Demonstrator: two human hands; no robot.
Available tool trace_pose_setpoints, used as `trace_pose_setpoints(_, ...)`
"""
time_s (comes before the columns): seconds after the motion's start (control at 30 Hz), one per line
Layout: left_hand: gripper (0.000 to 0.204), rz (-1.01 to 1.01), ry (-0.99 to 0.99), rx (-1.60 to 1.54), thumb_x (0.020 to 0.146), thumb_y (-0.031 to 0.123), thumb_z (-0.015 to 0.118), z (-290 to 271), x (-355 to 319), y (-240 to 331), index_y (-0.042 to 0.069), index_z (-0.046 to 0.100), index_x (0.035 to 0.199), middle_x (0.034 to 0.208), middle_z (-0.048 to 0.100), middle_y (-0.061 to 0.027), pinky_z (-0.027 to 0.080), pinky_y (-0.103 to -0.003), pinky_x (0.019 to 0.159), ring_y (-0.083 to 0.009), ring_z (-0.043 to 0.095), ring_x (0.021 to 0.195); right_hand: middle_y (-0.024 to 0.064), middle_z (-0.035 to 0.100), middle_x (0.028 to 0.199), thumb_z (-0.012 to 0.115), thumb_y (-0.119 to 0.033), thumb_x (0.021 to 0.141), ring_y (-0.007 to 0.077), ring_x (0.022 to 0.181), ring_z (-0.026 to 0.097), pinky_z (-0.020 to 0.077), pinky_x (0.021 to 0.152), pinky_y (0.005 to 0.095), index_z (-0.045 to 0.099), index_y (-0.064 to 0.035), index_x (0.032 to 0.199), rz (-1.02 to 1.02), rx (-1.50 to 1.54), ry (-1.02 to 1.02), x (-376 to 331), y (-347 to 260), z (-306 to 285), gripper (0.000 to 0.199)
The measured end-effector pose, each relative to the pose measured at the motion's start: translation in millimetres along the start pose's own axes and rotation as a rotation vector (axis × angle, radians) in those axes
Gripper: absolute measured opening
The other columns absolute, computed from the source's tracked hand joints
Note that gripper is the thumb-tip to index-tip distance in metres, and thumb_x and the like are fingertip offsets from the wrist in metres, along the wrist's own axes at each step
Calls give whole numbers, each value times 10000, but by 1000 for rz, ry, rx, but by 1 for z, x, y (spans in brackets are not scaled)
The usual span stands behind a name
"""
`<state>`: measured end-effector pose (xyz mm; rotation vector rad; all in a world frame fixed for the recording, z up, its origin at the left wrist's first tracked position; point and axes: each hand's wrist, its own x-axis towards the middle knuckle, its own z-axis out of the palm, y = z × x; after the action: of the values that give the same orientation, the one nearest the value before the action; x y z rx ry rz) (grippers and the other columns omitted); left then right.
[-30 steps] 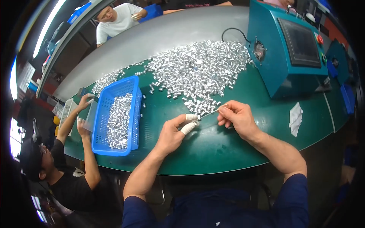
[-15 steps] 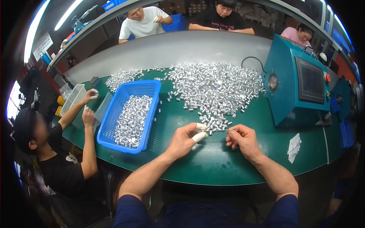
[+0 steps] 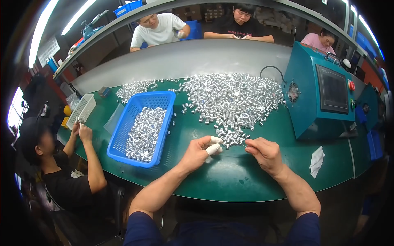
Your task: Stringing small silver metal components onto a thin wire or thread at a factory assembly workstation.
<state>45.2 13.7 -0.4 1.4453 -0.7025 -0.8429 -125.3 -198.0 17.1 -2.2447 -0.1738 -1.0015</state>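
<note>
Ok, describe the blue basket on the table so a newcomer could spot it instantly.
Start at the green table with the wide heap of small silver metal parts. To the left of that heap, ahead of the left hand, lies the blue basket, a rectangular plastic one with slotted walls. It is the only blue container on the table, partly filled with silver parts; the smaller basket farther left is white.

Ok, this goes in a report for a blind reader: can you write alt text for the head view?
A person's left hand, with white fingertip covers, and right hand pinch a thin wire between them over a green table, beside a small heap of silver metal parts. A larger pile and a blue basket of parts lie beyond.
</note>
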Motion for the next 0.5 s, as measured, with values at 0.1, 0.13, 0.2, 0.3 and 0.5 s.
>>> trace_pose_setpoints(0.1, 268, 4, 13, 59, 988, 138, 655, 3, -2, 2, 42, 666, 1238, 1023, 724, -77, 557, -280, 749, -131, 665, 927, 118, 692, 779, 722, -53, 904, 211, 635, 670, 512, 563, 311, 713, 7, 1021, 7, -18, -44, -5, 3, 0, 132)
trace_pose_setpoints(0.13, 273, 13, 28, 115, 986, 138, 659, 5, -3, 3, 38, 667, 1240, 1035, 727, -82, 551, -278, 786, -129, 667, 942, 93, 695, 756, 694, -93, 940, 177, 615, 664, 513, 554, 275, 710, 5, 1026, 335, 173, -92, -8, 3, 1, 131)
trace_pose_setpoints(0.2, 274, 79, 43, 250, 984, 132, 661, 10, -5, 6, 33, 668, 1240, 1041, 729, -87, 542, -274, 814, -124, 667, 957, 69, 698, 734, 665, -133, 977, 142, 594, 659, 513, 545, 240, 706, 3, 1031, 664, 368, -136, -12, 8, 2, 152)
trace_pose_setpoints(0.3, 270, 180, 69, 399, 983, 120, 661, 10, -3, 3, 27, 672, 1236, 1040, 731, -88, 535, -268, 841, -116, 669, 970, 61, 698, 734, 618, -179, 1017, 107, 589, 656, 512, 536, 211, 690, 6, 1064, 1038, 874, -266, -12, 18, 0, 204)
trace_pose_setpoints(0.5, 266, 2, 73, 132, 987, 107, 650, 2, 2, 5, 13, 666, 1235, 1024, 731, -74, 538, -259, 835, -115, 674, 952, 92, 723, 815, 650, -161, 990, 143, 614, 663, 529, 571, 249, 691, 15, 1083, 658, 566, -37, -11, 8, 11, 203)
